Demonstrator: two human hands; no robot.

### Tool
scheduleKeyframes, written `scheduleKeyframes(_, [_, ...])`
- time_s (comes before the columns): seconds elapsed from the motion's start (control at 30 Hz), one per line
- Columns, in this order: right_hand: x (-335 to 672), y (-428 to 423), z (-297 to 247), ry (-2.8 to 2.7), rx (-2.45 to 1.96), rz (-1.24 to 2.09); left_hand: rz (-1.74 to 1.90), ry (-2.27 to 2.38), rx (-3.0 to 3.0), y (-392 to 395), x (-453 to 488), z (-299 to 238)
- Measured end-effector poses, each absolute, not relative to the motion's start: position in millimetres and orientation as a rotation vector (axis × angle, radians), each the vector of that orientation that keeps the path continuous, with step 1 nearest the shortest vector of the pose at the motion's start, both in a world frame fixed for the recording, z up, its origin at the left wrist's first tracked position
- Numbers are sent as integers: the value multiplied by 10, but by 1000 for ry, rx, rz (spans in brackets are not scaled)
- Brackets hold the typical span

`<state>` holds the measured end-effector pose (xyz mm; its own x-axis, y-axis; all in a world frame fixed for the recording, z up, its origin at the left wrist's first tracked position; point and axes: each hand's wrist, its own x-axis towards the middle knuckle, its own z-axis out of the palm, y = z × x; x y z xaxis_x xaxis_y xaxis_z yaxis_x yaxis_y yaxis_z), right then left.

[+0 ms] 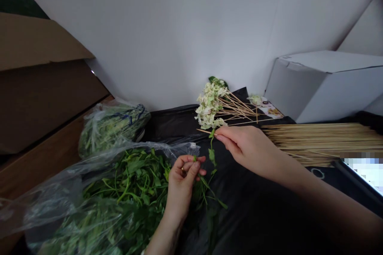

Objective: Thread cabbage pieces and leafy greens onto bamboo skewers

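Observation:
My right hand (239, 143) is closed around a thin wooden skewer (203, 130), its pointed end sticking out to the left. A leafy green stem (212, 155) hangs from the skewer just beside my fingertips. Lower and to the left, my left hand (184, 177) pinches another green stem (195, 159) between thumb and fingers; a ring shows on one finger. Close by on the left lies a heap of leafy greens (140, 179) in an opened clear plastic bag (54, 203). Behind my right hand rest skewers loaded with pale green leaf pieces (208, 103).
Many bare skewers (323, 139) lie bundled at right, near a bright screen (365, 173), pixelated. A second bag of greens (110, 127) sits back left beside a cardboard box (44, 99). A white box (326, 87) stands back right. Black plastic sheeting (254, 207) covers the surface.

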<state>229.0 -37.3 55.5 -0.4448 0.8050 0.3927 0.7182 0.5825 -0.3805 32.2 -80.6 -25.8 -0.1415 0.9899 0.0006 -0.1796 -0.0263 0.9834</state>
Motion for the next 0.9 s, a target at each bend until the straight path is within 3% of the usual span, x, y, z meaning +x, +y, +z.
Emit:
scheduleKeyframes(0.37, [2211, -439, 492, -2452, -1148, 388, 1410, 949, 593, -785, 249, -240])
scheduleKeyframes(0.9, [2140, -451, 430, -2530, -1128, 425, 1475, 941, 525, -772, 226, -201])
